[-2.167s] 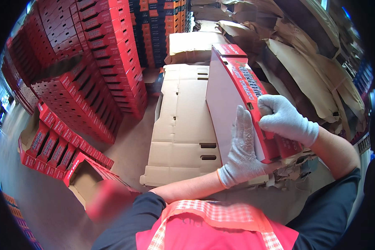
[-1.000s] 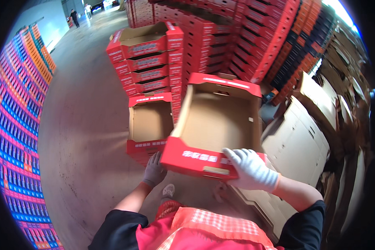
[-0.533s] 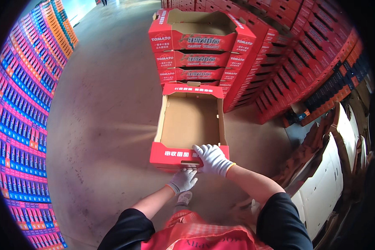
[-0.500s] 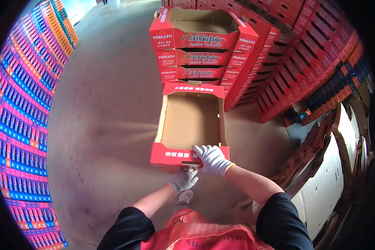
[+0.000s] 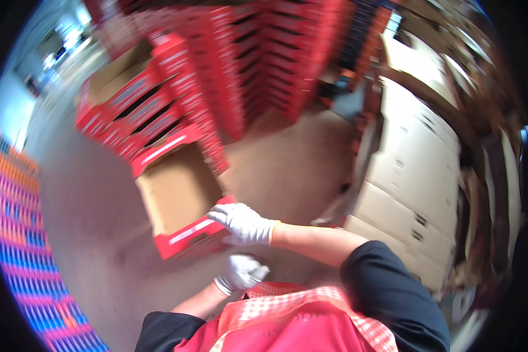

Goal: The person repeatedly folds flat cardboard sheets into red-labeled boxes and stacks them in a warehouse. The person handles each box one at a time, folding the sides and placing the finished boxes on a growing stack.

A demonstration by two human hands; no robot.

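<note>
An open red cardboard box (image 5: 182, 183), with a plain brown inside, sits in front of me, left of centre. My right hand (image 5: 243, 224), in a white knit glove, grips the box's near wall at its right corner, fingers over the rim. Nearer to me and apart from the box is my left hand (image 5: 240, 273), also white-gloved. Its fingers are curled in, with nothing visible in them. Motion blurs the picture, and what supports the box underneath is hidden.
Just beyond the box stands a stack of red boxes (image 5: 136, 108), with more tall red stacks (image 5: 276, 58) behind. Flattened pale cardboard (image 5: 413, 170) leans at the right. Blue, pink and orange cartons (image 5: 29, 264) line the left side. Concrete floor (image 5: 94, 229) lies between.
The view has swung to the right, so the box and stacks appear further left and tilted. My left hand has come away from the box; my right hand stays at its near wall.
</note>
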